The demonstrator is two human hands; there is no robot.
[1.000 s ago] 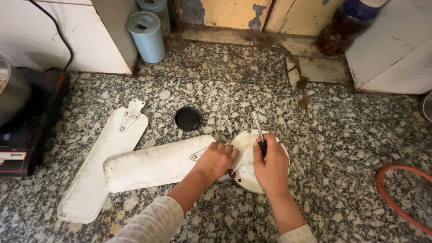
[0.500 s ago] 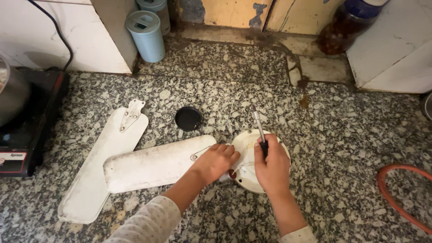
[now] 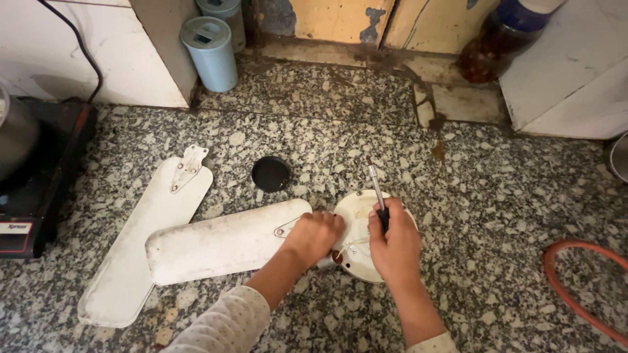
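White and round, the fan motor housing (image 3: 358, 222) lies on the granite counter (image 3: 497, 216), left hand (image 3: 314, 235) clasping the fan blade (image 3: 222, 245) bracket beside it, right hand (image 3: 394, 245) gripping a screwdriver (image 3: 375, 186).

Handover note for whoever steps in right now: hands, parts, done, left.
Left hand: closed over the joint where the attached fan blade meets the round white motor housing.
Right hand: gripping a screwdriver, shaft pointing away, resting on the housing.
Done: one detached blade lies on the granite floor, a black cap beyond the blades.
Left: the second blade looks not yet freed; its fasteners are hidden under the left hand.
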